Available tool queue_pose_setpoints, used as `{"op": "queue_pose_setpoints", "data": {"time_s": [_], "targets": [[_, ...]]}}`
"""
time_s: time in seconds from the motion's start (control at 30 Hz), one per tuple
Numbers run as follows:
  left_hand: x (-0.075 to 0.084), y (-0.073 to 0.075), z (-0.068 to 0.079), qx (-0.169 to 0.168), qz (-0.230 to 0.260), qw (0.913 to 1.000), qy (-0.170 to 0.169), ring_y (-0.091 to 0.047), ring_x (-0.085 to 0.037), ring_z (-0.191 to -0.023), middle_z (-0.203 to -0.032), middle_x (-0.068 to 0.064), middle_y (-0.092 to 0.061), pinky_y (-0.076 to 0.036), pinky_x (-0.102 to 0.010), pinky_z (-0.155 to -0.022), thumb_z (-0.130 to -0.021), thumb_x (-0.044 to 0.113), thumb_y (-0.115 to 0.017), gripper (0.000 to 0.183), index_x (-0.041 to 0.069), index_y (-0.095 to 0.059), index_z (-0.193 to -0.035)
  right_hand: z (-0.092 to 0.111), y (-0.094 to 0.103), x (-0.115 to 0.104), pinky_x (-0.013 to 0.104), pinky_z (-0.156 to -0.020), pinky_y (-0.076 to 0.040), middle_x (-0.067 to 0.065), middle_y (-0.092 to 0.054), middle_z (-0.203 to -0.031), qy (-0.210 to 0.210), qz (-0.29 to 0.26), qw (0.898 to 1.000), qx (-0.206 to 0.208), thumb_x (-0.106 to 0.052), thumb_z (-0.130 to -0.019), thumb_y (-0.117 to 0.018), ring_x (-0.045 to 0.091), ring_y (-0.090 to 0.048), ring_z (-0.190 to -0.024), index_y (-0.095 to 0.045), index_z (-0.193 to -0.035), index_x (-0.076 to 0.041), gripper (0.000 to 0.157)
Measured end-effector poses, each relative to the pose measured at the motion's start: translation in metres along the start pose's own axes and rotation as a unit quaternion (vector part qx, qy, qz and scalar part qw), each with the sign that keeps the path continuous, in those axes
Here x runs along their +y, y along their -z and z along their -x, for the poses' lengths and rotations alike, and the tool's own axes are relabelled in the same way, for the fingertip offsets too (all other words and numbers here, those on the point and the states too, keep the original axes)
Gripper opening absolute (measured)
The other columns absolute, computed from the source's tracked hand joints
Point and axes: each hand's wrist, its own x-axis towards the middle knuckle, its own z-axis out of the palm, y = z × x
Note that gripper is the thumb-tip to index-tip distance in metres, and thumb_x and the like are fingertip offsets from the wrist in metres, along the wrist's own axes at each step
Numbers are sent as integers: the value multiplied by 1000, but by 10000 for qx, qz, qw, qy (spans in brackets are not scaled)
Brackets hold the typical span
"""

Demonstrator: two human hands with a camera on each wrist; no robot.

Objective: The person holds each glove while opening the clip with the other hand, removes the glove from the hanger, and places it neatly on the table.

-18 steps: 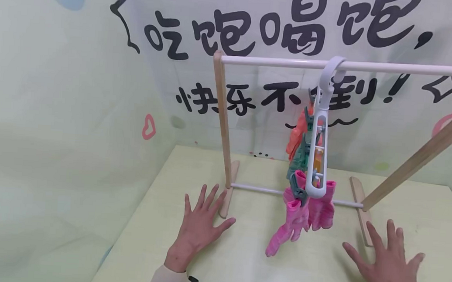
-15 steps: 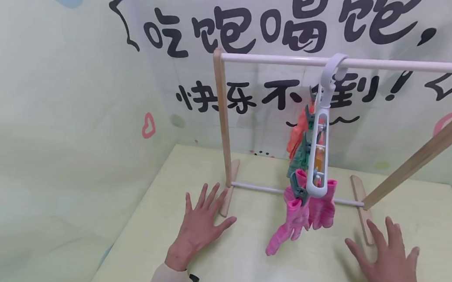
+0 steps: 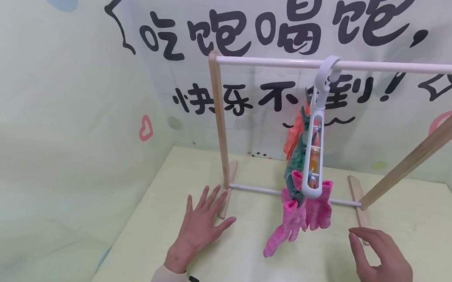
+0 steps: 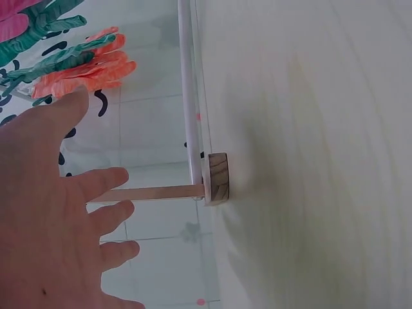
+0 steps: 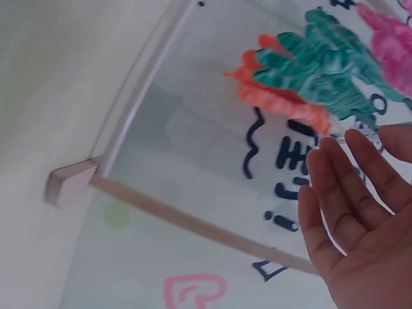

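My left hand (image 3: 198,226) is spread over the table beside the rack's left foot, holding nothing. Its straight fingers show in the left wrist view too. On the right, my right hand (image 3: 388,270) hovers near the right foot, fingers gently bent and thumb close to the fingertips in the head view. Nothing lies in its palm. Between the hands a white hanger (image 3: 311,191) hooks over the rack's top rod (image 3: 271,62). Dark green clips (image 3: 295,191) hold pink gloves (image 3: 318,213), green gloves (image 5: 322,71) and orange gloves (image 5: 283,106) on it.
The rack has a wooden left post (image 3: 220,127), a slanting right post (image 3: 418,154) and a white lower rod (image 3: 252,188). It stands on a pale table (image 3: 248,273). Behind rises a white wall sheet (image 3: 155,79) with black lettering.
My right hand's spread fingers have bent and drawn together, with the thumb nearer to them. My left hand stays spread in place. The gloves and hanger hang as before.
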Motion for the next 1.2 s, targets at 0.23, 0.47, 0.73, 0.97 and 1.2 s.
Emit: {"op": "queue_pose_setpoints", "data": {"time_s": [0.23, 0.47, 0.73, 0.97, 1.2], "targets": [[0, 3, -1, 67, 136, 9998, 104, -24, -32, -162, -172, 2, -32, -16, -73, -125, -99, 68, -50, 74, 27, -42, -160, -22, -6, -33, 4, -98, -44, 8, -76, -90, 847, -863, 9915, 474, -18, -98, -71, -11, -62, -104, -77, -93, 5, 25], [1, 3, -2, 176, 331, 9992, 129, -32, -32, -159, -168, -1, -40, -20, -72, -124, -100, 64, -53, 71, 24, -46, -158, -34, -7, -54, 5, -99, -45, 6, -76, -92, 1027, -1130, 9881, 187, -20, -99, -71, -7, -64, -102, -77, -98, 4, 25], [-1, -2, 5, 367, 322, 9986, 183, -42, -34, -153, -162, -7, -49, -28, -72, -120, -101, 57, -57, 63, 20, -54, -151, -30, -12, -67, 5, -96, -47, 4, -76, -97, 1052, -1364, 9849, -186, -15, -97, -73, -4, -64, -98, -77, -106, 2, 19], [-2, -4, 6, 468, 340, 9983, 124, -47, -35, -149, -157, -10, -54, -31, -71, -119, -102, 52, -58, 58, 16, -57, -147, -31, -11, -83, 5, -91, -48, -4, -74, -103, 464, -1190, 9872, -951, 7, -84, -79, -5, -64, -93, -73, -120, -7, 39], [0, -5, 4, 474, 255, 9985, -33, -51, -36, -145, -153, -12, -58, -35, -72, -116, -103, 47, -59, 54, 12, -60, -143, -38, -14, -94, 7, -85, -53, -4, -76, -111, -116, -1224, 9825, -1397, 9, -83, -79, -2, -67, -88, -68, -132, -14, 55]]}}
